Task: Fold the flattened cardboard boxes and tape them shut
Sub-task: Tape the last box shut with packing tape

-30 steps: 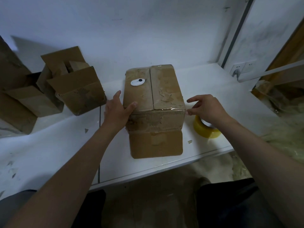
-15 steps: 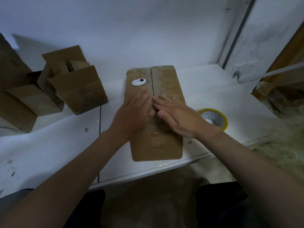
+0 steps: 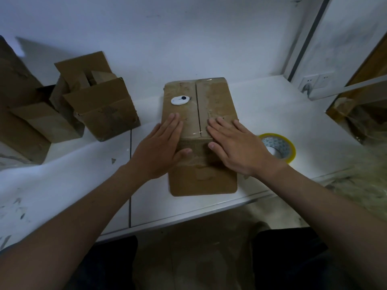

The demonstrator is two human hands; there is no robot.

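A brown cardboard box (image 3: 211,97) lies on the white table (image 3: 88,176), its two top flaps meeting at a centre seam covered with clear tape. One flap hangs down at the near end. My left hand (image 3: 161,147) presses flat on the left flap with straight fingers. My right hand (image 3: 236,147) presses flat on the right flap the same way. A small white cutter (image 3: 180,100) lies on the box top beyond my left hand. A roll of clear tape with a yellow core (image 3: 278,147) lies flat on the table right of the box, partly behind my right wrist.
Several folded, open-topped cardboard boxes (image 3: 100,105) stand at the back left against the white wall. A wall socket (image 3: 314,82) sits at the far right. The table's front edge runs just below the box, with my legs beneath it.
My hands left the box's sides and the tape roll, came together on its top, then slid apart across the flaps. The box top now looks lower and flatter.
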